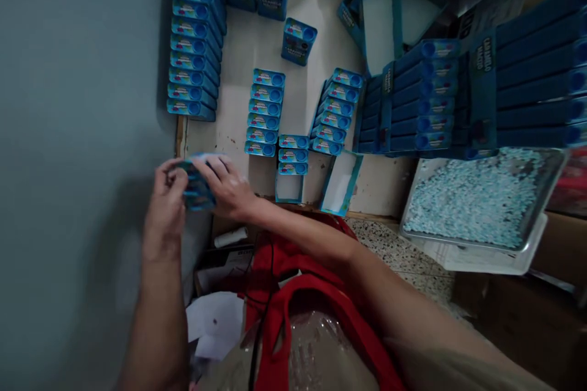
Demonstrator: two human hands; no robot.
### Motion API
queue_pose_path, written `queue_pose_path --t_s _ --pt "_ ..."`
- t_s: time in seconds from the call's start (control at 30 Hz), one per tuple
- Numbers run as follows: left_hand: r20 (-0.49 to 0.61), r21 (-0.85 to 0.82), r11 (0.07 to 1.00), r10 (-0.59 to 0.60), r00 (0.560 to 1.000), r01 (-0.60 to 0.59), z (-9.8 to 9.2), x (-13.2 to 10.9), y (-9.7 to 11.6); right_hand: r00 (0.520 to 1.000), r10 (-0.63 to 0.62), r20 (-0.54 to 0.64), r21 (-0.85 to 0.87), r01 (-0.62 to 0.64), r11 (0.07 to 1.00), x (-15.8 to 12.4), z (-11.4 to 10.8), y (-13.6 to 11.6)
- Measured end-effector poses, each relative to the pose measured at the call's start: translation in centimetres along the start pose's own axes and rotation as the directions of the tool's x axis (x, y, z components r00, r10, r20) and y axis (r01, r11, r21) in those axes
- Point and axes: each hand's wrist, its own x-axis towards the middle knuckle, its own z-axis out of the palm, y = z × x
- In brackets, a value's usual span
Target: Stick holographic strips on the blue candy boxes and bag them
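Note:
My left hand (169,195) and my right hand (230,189) are together at the table's left front, beside the wall. Between them they grip a blue candy box (198,190), blurred and partly covered by the fingers, so I cannot tell if it is one box or more. To the right lies a row of blue candy packs (264,107). An open blue carton (290,188) at the table's front edge has 3 packs (293,154) at its far end. Another open carton (342,180) beside it shows its white inside below a second row of packs (337,111).
A long row of packs (192,61) runs along the wall. One pack (299,41) stands alone behind the middle. Filled cartons (426,95) are stacked on the right, with loose cartons (378,18) behind. A metal tray (472,201) holds small pale-blue pieces. Red fabric (302,256) is below.

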Motion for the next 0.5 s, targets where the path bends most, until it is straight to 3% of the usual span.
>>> queue_pose_path --t_s 0.1,0.2,0.33,0.5 --pt "0.096 0.043 0.998 -0.044 0.994 0.04 2.2 -8.4 0.1 0.999 0.032 0.017 0.044 -0.033 0.998 -8.7 -2.4 -0.9" --pt "0.17 0.002 1.0 0.028 0.985 -0.028 6.4 -13.6 -0.9 0.996 0.083 -0.03 -0.039 -0.084 0.996 -15.7 -4.1 0.3" --pt "0.252 -0.095 0.992 0.106 0.962 -0.084 11.9 -14.8 -3.1 0.984 0.151 -0.091 -0.162 -0.165 0.973 -19.8 -5.0 4.5" --pt "0.297 -0.19 0.975 0.171 0.94 -0.118 14.4 -13.5 -5.1 0.99 0.125 -0.062 -0.182 -0.134 0.974 -20.5 -4.8 8.4"
